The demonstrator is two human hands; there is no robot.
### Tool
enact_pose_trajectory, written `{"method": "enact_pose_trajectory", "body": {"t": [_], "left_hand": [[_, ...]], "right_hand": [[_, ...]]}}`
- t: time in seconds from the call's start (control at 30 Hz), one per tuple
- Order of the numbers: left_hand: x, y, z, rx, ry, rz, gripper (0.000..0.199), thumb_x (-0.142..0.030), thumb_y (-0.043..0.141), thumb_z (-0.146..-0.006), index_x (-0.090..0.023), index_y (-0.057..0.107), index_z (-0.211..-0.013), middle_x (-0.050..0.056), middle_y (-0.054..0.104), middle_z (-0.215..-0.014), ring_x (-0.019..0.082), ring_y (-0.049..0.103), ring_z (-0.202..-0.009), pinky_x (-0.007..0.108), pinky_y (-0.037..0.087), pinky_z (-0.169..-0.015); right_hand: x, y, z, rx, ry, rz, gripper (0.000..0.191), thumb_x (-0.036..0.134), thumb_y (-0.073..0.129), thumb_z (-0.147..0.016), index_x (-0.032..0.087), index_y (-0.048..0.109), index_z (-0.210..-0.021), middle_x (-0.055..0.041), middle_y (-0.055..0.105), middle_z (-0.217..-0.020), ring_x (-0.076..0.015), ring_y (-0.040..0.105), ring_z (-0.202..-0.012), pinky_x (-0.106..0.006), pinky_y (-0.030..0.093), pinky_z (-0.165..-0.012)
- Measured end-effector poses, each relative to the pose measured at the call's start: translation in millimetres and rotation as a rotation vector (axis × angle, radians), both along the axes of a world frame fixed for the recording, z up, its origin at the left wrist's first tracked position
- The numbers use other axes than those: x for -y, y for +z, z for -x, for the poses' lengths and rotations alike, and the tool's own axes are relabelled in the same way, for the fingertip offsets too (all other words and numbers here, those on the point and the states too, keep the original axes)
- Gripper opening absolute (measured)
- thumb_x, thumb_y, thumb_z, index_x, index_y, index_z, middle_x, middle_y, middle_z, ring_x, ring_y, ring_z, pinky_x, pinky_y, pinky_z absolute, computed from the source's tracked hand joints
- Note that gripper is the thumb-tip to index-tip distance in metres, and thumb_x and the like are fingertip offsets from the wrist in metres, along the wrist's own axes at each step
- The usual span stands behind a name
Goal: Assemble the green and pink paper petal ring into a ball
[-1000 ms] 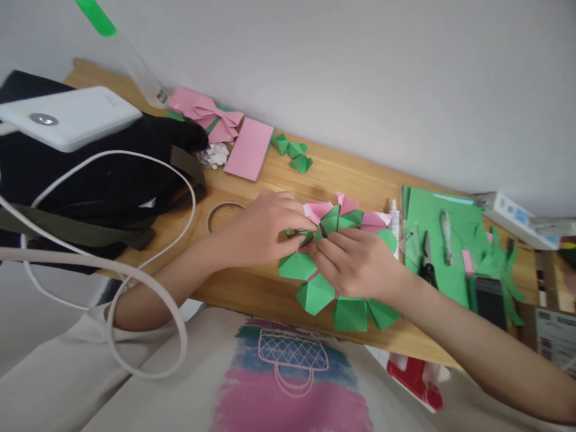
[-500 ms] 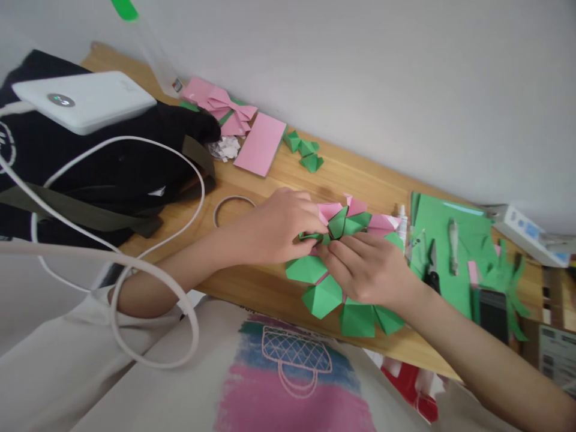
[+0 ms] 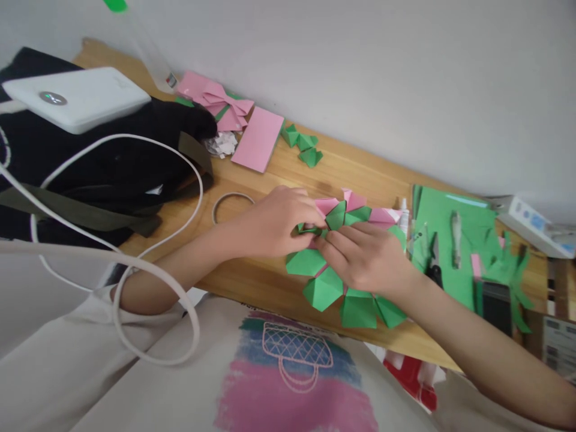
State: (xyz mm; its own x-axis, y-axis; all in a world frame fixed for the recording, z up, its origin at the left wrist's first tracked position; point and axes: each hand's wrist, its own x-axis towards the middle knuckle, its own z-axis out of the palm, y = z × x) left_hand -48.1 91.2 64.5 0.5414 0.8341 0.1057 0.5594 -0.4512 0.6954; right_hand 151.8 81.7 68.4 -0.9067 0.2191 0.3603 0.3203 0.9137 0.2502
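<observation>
A folded paper flower (image 3: 324, 289) with green and pink petals lies at the front of the wooden table, partly hidden by both hands. My left hand (image 3: 288, 221) pinches a small green folded piece at the flower's upper left. Close beside it, my right hand (image 3: 366, 255) is closed over the flower's middle, its fingertips pressed together on the green paper near my left fingertips. What lies under the right fingers is hidden. Green petals spread out below my right hand, and pink folds (image 3: 354, 200) stick out above it.
Green paper sheets (image 3: 443, 210) lie to the right with scissors (image 3: 434, 264), a glue tube (image 3: 404, 217) and a phone (image 3: 496, 307). Small green folded pieces (image 3: 302, 143) and a pink sheet (image 3: 258, 139) sit at the back. A white cable (image 3: 198, 180) loops over a black bag (image 3: 112, 159) with a power bank (image 3: 81, 96).
The view has shifted slightly. My fingers have moved a little at the flower's upper left; both hands stay closed on the paper.
</observation>
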Motion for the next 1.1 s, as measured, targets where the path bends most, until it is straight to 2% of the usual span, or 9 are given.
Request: {"method": "enact_pose_trajectory", "body": {"t": [0.07,0.17,0.27,0.37,0.47,0.6,0.77,0.97,1.1], "left_hand": [[-0.7,-4.0,3.6,-0.017,-0.092,-0.003,0.01,-0.016,0.064,-0.079,-0.024,0.069,-0.081,-0.003,0.073,-0.081,0.017,0.065,-0.078,0.031,0.048,-0.074],[-0.4,-9.6,8.9,0.011,-0.104,-0.004,0.014,-0.013,0.061,-0.08,-0.023,0.067,-0.089,-0.002,0.073,-0.088,0.017,0.066,-0.082,0.031,0.048,-0.078],[1.9,-11.5,10.7,0.054,-0.091,0.014,0.015,-0.013,0.061,-0.079,-0.021,0.063,-0.092,-0.002,0.071,-0.086,0.016,0.066,-0.08,0.029,0.048,-0.076],[5.4,-9.5,9.4,0.11,-0.018,0.069,0.02,-0.015,0.061,-0.078,-0.022,0.056,-0.096,-0.003,0.069,-0.083,0.015,0.066,-0.078,0.027,0.048,-0.072],[8.5,-6.6,7.4,0.129,0.01,0.094,0.019,-0.018,0.06,-0.079,-0.023,0.051,-0.094,-0.003,0.068,-0.085,0.015,0.067,-0.079,0.027,0.048,-0.069],[10.2,-5.1,5.6,0.087,-0.003,0.027,0.016,-0.016,0.059,-0.08,-0.024,0.05,-0.09,-0.003,0.066,-0.083,0.015,0.065,-0.077,0.028,0.047,-0.071],[9.3,-6.6,6.4,0.079,-0.028,-0.021,0.013,-0.018,0.059,-0.083,-0.024,0.05,-0.09,-0.002,0.063,-0.083,0.015,0.063,-0.075,0.029,0.046,-0.07],[11.7,-9.4,12.4,0.056,-0.079,-0.04,0.011,-0.019,0.058,-0.086,-0.024,0.049,-0.091,-0.002,0.063,-0.087,0.017,0.062,-0.083,0.032,0.047,-0.077],[15.8,-15.9,16.1,0.067,-0.074,-0.074,0.009,-0.019,0.058,-0.087,-0.022,0.05,-0.089,-0.001,0.062,-0.085,0.017,0.06,-0.083,0.033,0.046,-0.079]], "right_hand": [[-2.9,-1.5,-1.9,0.001,-0.04,0.008,0.032,0.01,0.048,-0.096,0.018,0.058,-0.066,0.002,0.055,-0.055,-0.0137,0.045,-0.052,-0.029,0.032,-0.05],[-10.4,-3.1,-8.3,0.006,-0.108,0.14,0.026,0.02,0.049,-0.098,0.016,0.063,-0.076,-0.0003,0.064,-0.065,-0.0139,0.054,-0.059,-0.029,0.034,-0.053],[-20.2,-3.3,-13.3,0.009,-0.186,0.417,0.021,0.032,0.054,-0.096,0.015,0.066,-0.091,-0.0037,0.072,-0.082,-0.0149,0.061,-0.067,-0.028,0.034,-0.055],[-28.9,-1.0,-11.4,0.035,-0.226,0.71,0.011,0.025,0.064,-0.089,0.018,0.067,-0.096,-0.0015,0.073,-0.087,-0.0124,0.061,-0.066,-0.025,0.033,-0.057],[-35.1,3.3,-3.7,0.081,-0.233,0.89,0.011,0.019,0.069,-0.083,0.019,0.069,-0.094,0.0029,0.07,-0.075,-0.0094,0.055,-0.058,-0.024,0.028,-0.057],[-43.8,7.3,7.5,0.135,-0.178,1.004,0.005,0.021,0.075,-0.079,0.018,0.071,-0.079,0.0079,0.058,-0.056,-0.0066,0.043,-0.048,-0.024,0.026,-0.057],[-56.0,4.9,15.1,0.184,-0.062,1.27,0.029,0.013,0.065,-0.082,0.016,0.058,-0.053,0.0088,0.051,-0.041,-0.0063,0.044,-0.045,-0.023,0.031,-0.058],[-55.0,3.6,17.2,0.188,-0.059,1.335,0.032,0.003,0.061,-0.074,0.016,0.05,-0.047,0.0078,0.053,-0.04,-0.0058,0.045,-0.043,-0.022,0.031,-0.054],[-49.6,-1.0,18.1,0.212,-0.078,1.446,0.024,0.01,0.062,-0.08,0.015,0.06,-0.057,0.0093,0.051,-0.037,-0.0057,0.045,-0.039,-0.021,0.031,-0.051]]}}
